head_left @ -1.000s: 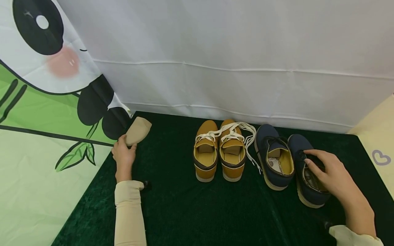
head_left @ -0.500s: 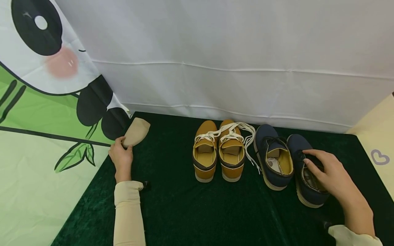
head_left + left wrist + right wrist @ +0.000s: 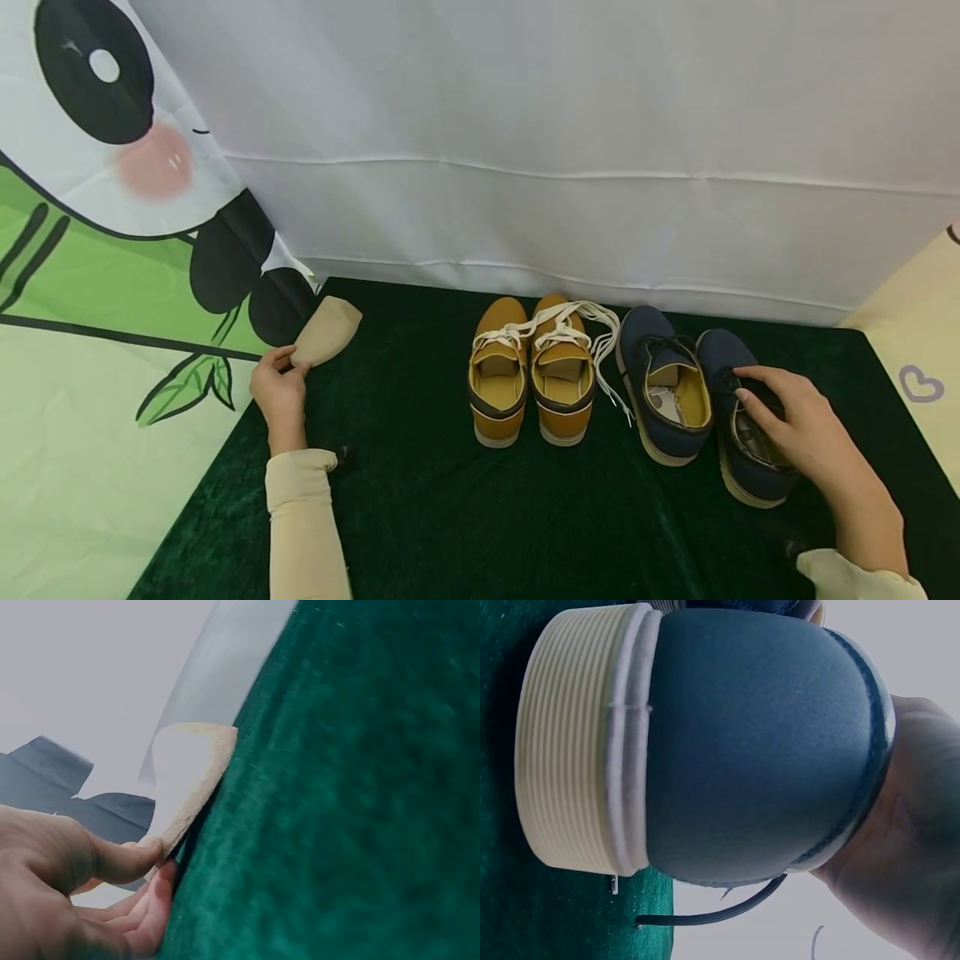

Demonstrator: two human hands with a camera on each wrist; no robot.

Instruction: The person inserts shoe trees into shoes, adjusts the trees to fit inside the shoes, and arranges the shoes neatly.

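Note:
My left hand (image 3: 279,387) pinches the lower edge of a flat beige piece (image 3: 327,331) with rounded sides, at the left edge of the green cloth. The left wrist view shows the thumb and fingers on the corner of this thick, padded-looking beige piece (image 3: 191,780). On the right, my right hand (image 3: 806,421) lies over the opening of a navy shoe (image 3: 757,483), its thumb and index finger close together at the laces. Its other fingers are hidden. The navy shoe's heel (image 3: 757,742) fills the right wrist view, a dark lace hanging beside it.
Another navy shoe (image 3: 663,429) stands just left of the held one. Left of it are two tan shoes (image 3: 498,425) side by side, their long white laces (image 3: 600,321) trailing right. Behind the dark green cloth (image 3: 420,500) rises a white fabric wall (image 3: 525,217).
My left hand has moved a little down and to the left, drawing the beige piece slightly the same way. My right hand and the shoes have stayed in place.

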